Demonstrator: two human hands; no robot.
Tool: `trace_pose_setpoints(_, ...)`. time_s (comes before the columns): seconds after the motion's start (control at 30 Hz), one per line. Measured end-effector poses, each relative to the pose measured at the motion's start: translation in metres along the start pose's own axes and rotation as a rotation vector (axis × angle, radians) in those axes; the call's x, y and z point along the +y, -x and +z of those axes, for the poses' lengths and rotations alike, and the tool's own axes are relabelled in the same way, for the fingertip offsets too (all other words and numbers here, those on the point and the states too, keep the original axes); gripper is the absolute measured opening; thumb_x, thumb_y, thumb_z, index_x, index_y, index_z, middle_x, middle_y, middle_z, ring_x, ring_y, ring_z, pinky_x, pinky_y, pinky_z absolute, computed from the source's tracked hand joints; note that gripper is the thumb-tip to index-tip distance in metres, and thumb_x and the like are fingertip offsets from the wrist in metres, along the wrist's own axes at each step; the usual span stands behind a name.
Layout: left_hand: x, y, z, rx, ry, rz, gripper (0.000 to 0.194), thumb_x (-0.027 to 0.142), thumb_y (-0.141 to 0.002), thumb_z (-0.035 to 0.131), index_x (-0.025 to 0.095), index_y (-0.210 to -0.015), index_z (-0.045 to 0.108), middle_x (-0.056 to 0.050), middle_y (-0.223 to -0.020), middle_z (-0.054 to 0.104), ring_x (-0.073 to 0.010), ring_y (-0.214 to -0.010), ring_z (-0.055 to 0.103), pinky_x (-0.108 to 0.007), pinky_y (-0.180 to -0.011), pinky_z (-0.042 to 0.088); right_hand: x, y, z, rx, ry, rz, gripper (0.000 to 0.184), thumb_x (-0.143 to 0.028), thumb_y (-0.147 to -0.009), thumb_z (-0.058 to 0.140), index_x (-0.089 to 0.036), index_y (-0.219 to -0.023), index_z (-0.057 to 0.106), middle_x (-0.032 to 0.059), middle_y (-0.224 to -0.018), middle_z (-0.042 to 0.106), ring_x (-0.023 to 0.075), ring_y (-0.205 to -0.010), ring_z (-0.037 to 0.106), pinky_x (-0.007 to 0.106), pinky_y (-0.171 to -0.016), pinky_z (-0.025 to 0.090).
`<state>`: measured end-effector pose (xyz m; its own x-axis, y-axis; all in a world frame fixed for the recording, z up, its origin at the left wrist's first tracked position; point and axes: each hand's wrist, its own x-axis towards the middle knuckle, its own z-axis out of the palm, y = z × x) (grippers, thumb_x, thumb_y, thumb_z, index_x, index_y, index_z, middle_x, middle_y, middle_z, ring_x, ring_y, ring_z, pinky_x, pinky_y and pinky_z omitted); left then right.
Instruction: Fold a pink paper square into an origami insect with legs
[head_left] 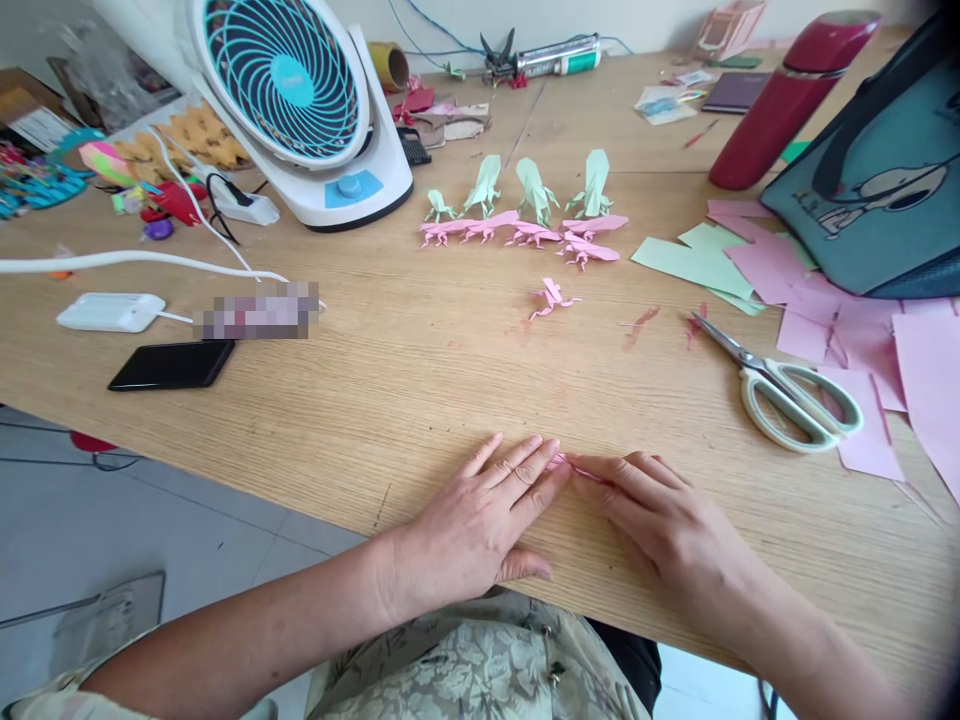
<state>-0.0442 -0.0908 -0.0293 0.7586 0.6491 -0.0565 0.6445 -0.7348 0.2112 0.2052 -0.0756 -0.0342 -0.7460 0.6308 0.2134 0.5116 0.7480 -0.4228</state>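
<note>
Both hands lie flat on the wooden table (420, 370) near its front edge. My left hand (480, 515) and my right hand (660, 520) meet at the fingertips and press down on a small piece of pink paper (568, 464), mostly hidden beneath the fingers. Farther back lies one folded pink paper figure (551, 297) alone. Behind it stand rows of pink paper figures (525, 233) and green paper figures (536, 188).
Scissors (784, 390) lie to the right on pink paper sheets (870, 340), with green sheets (697, 262) beyond. A fan (300, 105), a white cable (135, 260), a black phone (172, 364), a red bottle (787, 95) and a grey bag (885, 170) surround the work area.
</note>
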Motion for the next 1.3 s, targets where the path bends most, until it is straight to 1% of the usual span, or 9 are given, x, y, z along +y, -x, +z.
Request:
trace_pose_setpoints(0.1,0.001,0.0,-0.001,-0.002,-0.006,-0.006,0.087,0.067,-0.093,0.039,0.009,-0.156,0.021,-0.018,-0.162,0.024,-0.0314,-0.152,0.022,-0.055,-0.121,0.02,0.008,0.01,-0.003,0.04,-0.081,0.062,0.046,-0.012,-0.099,0.041,-0.017,-0.144,0.049,0.0154,-0.135,0.061,0.0238,-0.112,0.061,0.042,-0.093,0.055)
trace_pose_setpoints(0.17,0.002,0.0,-0.002,0.004,-0.012,-0.005,0.086,0.067,-0.093,0.037,0.009,-0.155,0.022,-0.017,-0.162,0.024,-0.0308,-0.152,0.022,-0.054,-0.121,0.02,0.012,0.018,-0.005,0.106,-0.071,0.11,0.046,-0.011,-0.099,0.042,-0.019,-0.144,0.048,0.0138,-0.133,0.063,0.0235,-0.112,0.062,0.041,-0.093,0.055)
trace_pose_setpoints(0.23,0.001,-0.001,-0.002,0.017,-0.017,-0.005,0.086,0.067,-0.093,0.038,0.009,-0.155,0.023,-0.017,-0.162,0.025,-0.0304,-0.151,0.022,-0.052,-0.121,0.021,0.012,0.024,-0.005,0.11,-0.055,0.115,0.047,-0.011,-0.099,0.044,-0.02,-0.144,0.049,0.0136,-0.133,0.063,0.0239,-0.112,0.063,0.042,-0.094,0.054)
trace_pose_setpoints(0.37,0.001,-0.002,-0.002,0.036,-0.033,0.017,0.088,0.068,-0.093,0.039,0.007,-0.155,0.024,-0.015,-0.162,0.027,-0.0315,-0.151,0.024,-0.047,-0.121,0.023,0.007,0.028,-0.003,0.078,0.033,0.062,0.047,-0.012,-0.098,0.045,-0.018,-0.144,0.049,0.0164,-0.138,0.058,0.0266,-0.111,0.061,0.044,-0.091,0.052)
trace_pose_setpoints(0.57,0.002,-0.003,-0.004,0.024,-0.096,0.023,0.086,0.065,-0.093,0.045,0.008,-0.155,0.026,-0.013,-0.16,0.032,-0.0328,-0.148,0.029,-0.048,-0.121,0.022,0.007,0.023,-0.001,0.0,0.101,-0.016,0.048,-0.013,-0.098,0.045,-0.012,-0.146,0.047,0.0194,-0.137,0.058,0.0265,-0.104,0.059,0.043,-0.087,0.049)
trace_pose_setpoints(0.77,0.007,-0.003,-0.006,-0.004,-0.128,-0.006,0.085,0.063,-0.094,0.045,0.01,-0.156,0.023,-0.012,-0.162,0.029,-0.0312,-0.149,0.028,-0.047,-0.12,0.025,0.005,0.024,-0.005,-0.026,0.164,-0.055,0.041,-0.018,-0.097,0.044,-0.015,-0.135,0.058,0.0172,-0.141,0.056,0.0282,-0.103,0.06,0.046,-0.086,0.048)
trace_pose_setpoints(0.97,0.012,-0.004,-0.005,-0.009,-0.156,-0.03,0.084,0.066,-0.092,0.046,0.011,-0.154,0.03,-0.009,-0.161,0.031,-0.0315,-0.149,0.027,-0.049,-0.118,0.026,0.003,0.02,-0.006,-0.047,0.192,-0.07,0.049,-0.018,-0.096,0.04,-0.011,-0.142,0.051,0.0193,-0.141,0.055,0.028,-0.1,0.057,0.044,-0.082,0.048)
trace_pose_setpoints(1.17,0.007,-0.003,-0.005,-0.011,-0.112,-0.027,0.088,0.068,-0.093,0.039,0.013,-0.158,0.017,-0.007,-0.163,0.025,-0.0301,-0.15,0.024,-0.047,-0.12,0.021,0.005,0.022,-0.004,-0.067,0.203,-0.075,0.05,-0.019,-0.097,0.039,-0.007,-0.145,0.047,0.0208,-0.142,0.053,0.0282,-0.1,0.054,0.044,-0.082,0.049)
trace_pose_setpoints(1.3,0.003,-0.003,-0.008,-0.036,-0.091,0.022,0.089,0.067,-0.093,0.042,0.01,-0.157,0.019,-0.012,-0.162,0.027,-0.0326,-0.15,0.025,-0.046,-0.12,0.023,0.006,0.022,-0.004,-0.074,0.199,-0.073,0.05,-0.018,-0.096,0.038,-0.007,-0.144,0.047,0.0204,-0.143,0.052,0.0282,-0.101,0.054,0.045,-0.083,0.048)
